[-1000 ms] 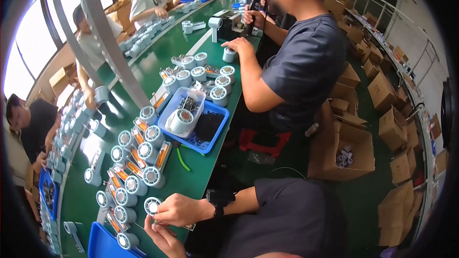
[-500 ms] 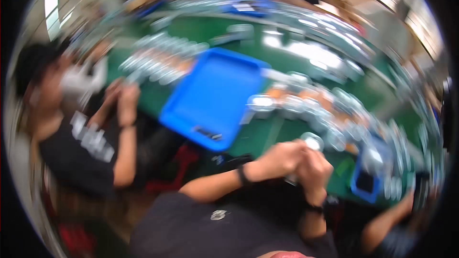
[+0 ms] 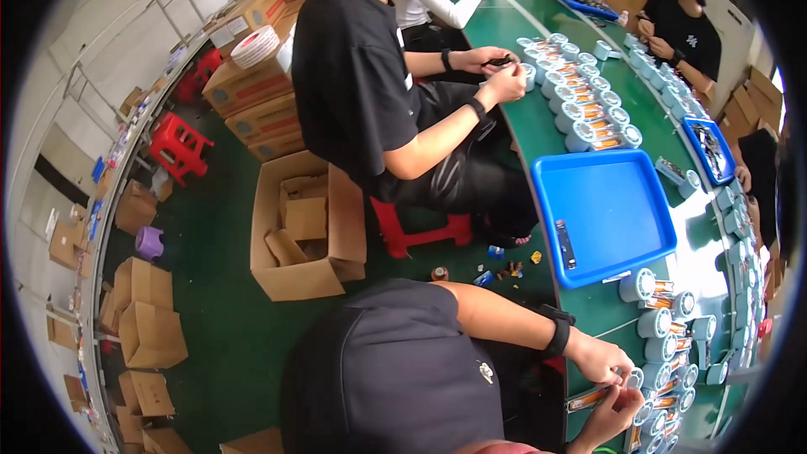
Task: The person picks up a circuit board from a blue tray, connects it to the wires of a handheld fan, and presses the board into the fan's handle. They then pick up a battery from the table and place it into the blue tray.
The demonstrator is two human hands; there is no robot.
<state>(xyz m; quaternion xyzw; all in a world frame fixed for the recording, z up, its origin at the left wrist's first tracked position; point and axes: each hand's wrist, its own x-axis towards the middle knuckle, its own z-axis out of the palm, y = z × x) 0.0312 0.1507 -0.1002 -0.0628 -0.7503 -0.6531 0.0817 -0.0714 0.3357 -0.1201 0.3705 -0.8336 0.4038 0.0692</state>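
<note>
My left hand [image 3: 598, 359] and my right hand [image 3: 614, 417] meet at the table's near edge, fingers closed in a pinch. Between them is a light-blue round-headed device, its open handle [image 3: 587, 399] showing an orange strip inside and pointing left. Fingers cover the middle of it, so the exact grip of each hand and any small part are hidden. Just beyond my hands stand rows of similar round-headed devices [image 3: 657, 322], their orange-lined handles turned inward.
A blue tray [image 3: 605, 217] with a black strip inside lies farther along the green table [image 3: 538, 147]. A co-worker [image 3: 361, 84] sits on a red stool [image 3: 420, 231] beside it. Open cartons [image 3: 336, 235] and small scraps are on the floor. More people work across the table.
The view has swung left and tilted, bringing the floor and cartons in. My hands now appear lower right, still together. The earlier picture is smeared by motion.
</note>
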